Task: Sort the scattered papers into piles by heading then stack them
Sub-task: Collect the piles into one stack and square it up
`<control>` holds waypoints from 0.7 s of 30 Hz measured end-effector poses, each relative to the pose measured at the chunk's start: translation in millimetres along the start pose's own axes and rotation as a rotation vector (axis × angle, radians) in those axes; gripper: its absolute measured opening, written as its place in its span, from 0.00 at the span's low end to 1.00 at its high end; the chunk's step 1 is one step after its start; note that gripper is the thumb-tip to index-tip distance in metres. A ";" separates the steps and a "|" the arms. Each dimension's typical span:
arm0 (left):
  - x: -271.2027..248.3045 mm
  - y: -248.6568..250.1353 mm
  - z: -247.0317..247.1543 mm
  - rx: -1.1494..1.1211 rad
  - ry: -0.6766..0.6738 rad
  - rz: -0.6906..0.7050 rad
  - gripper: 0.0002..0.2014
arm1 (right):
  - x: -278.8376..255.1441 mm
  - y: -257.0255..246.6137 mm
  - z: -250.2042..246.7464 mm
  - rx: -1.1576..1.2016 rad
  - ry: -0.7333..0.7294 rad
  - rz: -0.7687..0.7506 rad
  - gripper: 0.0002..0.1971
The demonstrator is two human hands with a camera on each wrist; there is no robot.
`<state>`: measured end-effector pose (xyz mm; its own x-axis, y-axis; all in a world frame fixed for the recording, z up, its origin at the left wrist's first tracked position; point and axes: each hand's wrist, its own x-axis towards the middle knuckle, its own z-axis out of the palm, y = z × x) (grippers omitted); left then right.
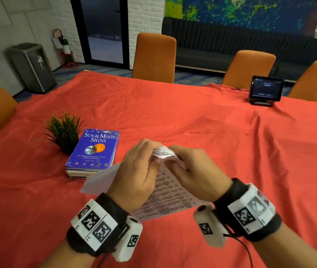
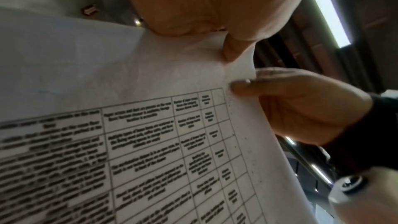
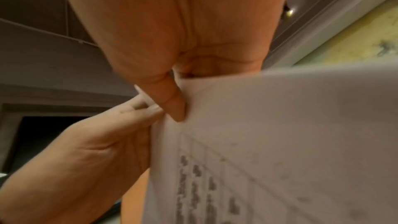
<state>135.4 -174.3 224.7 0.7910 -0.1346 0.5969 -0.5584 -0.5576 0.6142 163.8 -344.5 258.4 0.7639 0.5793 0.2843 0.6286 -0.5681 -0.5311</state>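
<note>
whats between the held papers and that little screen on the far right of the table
Only bare red tablecloth. The head view shows nothing lying on the stretch from the papers held in both hands to the small screen. The wrist views do not show that stretch.

We see the papers [image 1: 165,192], white sheets printed with a ruled table of dark text, lifted above the red cloth; their far edges fan out, and a blank sheet juts out leftward.
</note>
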 end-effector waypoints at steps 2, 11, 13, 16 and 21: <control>0.7 -6.2 -3.3 0.003 0.012 -0.002 0.08 | 3.5 0.0 8.9 0.008 0.040 -0.001 0.06; -82.6 -125.9 -65.8 0.360 -0.350 -0.434 0.10 | -34.9 61.3 15.7 0.503 0.385 0.288 0.10; -87.6 -126.4 -73.3 0.315 -0.283 -0.453 0.11 | -47.8 71.4 22.9 0.575 0.466 0.327 0.12; -84.3 -112.8 -64.6 0.061 -0.015 -0.448 0.10 | -65.1 83.6 37.8 0.681 0.608 0.381 0.13; -100.9 -104.0 -22.5 -0.383 0.306 -0.553 0.09 | -91.6 97.5 75.4 0.687 0.711 0.463 0.17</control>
<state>108.0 -84.3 112.2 0.9081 0.3493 0.2309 -0.1910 -0.1452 0.9708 144.1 -408.9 120.4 0.9541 -0.2027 0.2207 0.2111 -0.0681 -0.9751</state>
